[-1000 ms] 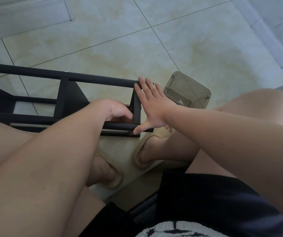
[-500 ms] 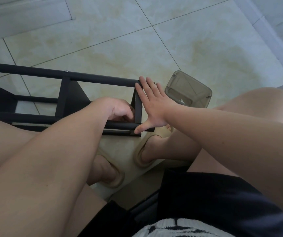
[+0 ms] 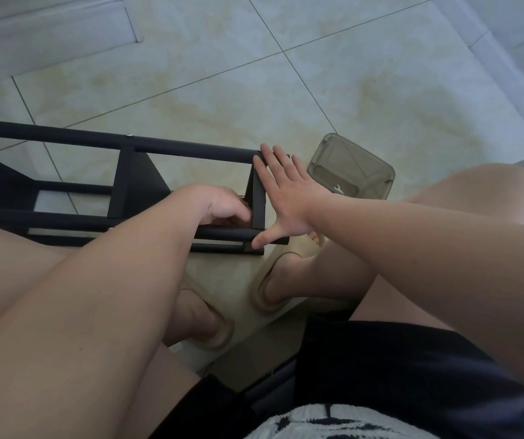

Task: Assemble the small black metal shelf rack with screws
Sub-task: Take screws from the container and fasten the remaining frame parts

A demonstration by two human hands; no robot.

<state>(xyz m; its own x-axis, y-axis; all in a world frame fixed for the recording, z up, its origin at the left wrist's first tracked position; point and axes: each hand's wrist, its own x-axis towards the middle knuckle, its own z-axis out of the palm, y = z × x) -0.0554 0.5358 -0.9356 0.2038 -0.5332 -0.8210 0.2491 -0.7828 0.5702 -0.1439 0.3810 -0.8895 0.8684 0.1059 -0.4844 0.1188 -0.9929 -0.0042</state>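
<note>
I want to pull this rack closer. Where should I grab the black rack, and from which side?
Probably the far round rail of the black rack, from above, between its two crosspieces: a slim bar with open space under it, easy to close a hand round. The end is taken: the right hand presses flat on it, the left hand works just inside.

Glossy beige tiled floor [image 3: 254,83] with dark grout; pale wall [image 3: 520,23] at right.

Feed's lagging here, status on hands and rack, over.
Right hand flat against rack end. Left hand curled inside frame, grip hidden. Brown container beside, nothing blocking.
</note>
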